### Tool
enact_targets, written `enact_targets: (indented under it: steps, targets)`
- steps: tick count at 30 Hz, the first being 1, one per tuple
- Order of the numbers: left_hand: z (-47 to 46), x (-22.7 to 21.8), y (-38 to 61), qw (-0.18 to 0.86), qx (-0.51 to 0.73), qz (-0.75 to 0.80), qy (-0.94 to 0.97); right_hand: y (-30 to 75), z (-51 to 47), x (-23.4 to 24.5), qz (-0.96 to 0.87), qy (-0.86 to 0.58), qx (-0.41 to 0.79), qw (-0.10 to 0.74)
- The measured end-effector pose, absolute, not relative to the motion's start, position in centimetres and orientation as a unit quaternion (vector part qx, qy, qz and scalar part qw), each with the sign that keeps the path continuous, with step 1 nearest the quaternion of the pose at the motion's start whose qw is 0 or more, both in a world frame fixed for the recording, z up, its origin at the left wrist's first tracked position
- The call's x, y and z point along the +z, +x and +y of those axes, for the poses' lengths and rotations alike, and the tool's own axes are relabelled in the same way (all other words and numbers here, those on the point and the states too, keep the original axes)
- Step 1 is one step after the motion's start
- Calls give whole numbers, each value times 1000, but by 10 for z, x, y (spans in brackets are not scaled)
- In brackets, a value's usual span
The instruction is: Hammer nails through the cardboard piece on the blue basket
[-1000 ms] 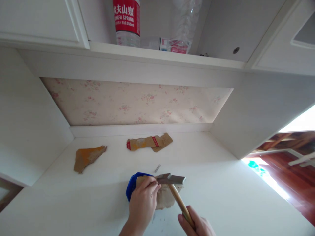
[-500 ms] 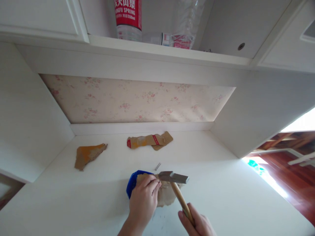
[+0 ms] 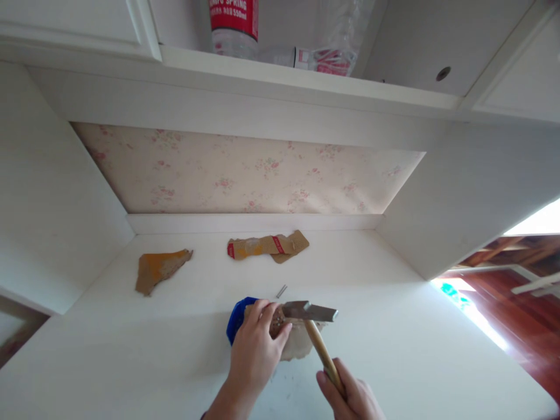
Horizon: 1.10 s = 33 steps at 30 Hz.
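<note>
My right hand (image 3: pixel 350 394) is wrapped round the wooden handle of a hammer (image 3: pixel 321 349). The metal hammer head is above a torn piece of cardboard (image 3: pixel 298 345), just right of my left fingers. My left hand (image 3: pixel 257 344) rests on that piece with thumb and fingers spread apart. Small holes or bits show in the brown surface between them. Under the cardboard and partly hidden by my hand, a blue plastic object (image 3: pixel 237 319) sticks out on the left. Thin metal nails (image 3: pixel 282 291) lie on the white surface just beyond.
One torn cardboard scrap (image 3: pixel 161 270) lies at the left, another strip (image 3: pixel 258 247) near the back edge. White panels stand on both sides. Overhead, an open cabinet shelf (image 3: pixel 306 87) holds plastic bottles (image 3: pixel 234 20). Small dark specks dot the surface near my left wrist.
My left fingers have gone from a pinch to spread apart, uncovering the cardboard between them. The hammer stays nearly in place. The camera view has shifted slightly.
</note>
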State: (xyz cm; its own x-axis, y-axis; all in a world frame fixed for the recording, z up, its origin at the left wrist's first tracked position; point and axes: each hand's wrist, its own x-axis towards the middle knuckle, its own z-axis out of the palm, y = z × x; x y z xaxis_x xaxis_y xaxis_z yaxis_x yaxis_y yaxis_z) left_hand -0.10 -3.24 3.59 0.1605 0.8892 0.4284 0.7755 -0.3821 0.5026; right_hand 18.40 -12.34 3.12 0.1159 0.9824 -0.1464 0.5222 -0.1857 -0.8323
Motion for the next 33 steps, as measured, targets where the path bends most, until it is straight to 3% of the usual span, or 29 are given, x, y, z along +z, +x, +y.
enact_targets:
  steps: [11,20,27,33]
  targets:
    - [-33,37,-1,72,353,551,753,184,-124,28,-556,-681,371,299]
    - [-32,38,-1,134,336,562,744,187,-126,33,-522,-703,376,304]
    - [-31,43,-4,169,342,555,739,222,-108,50,-519,-756,293,273]
    - [-24,49,-16,252,392,541,700,269,-89,19,-561,-790,154,193]
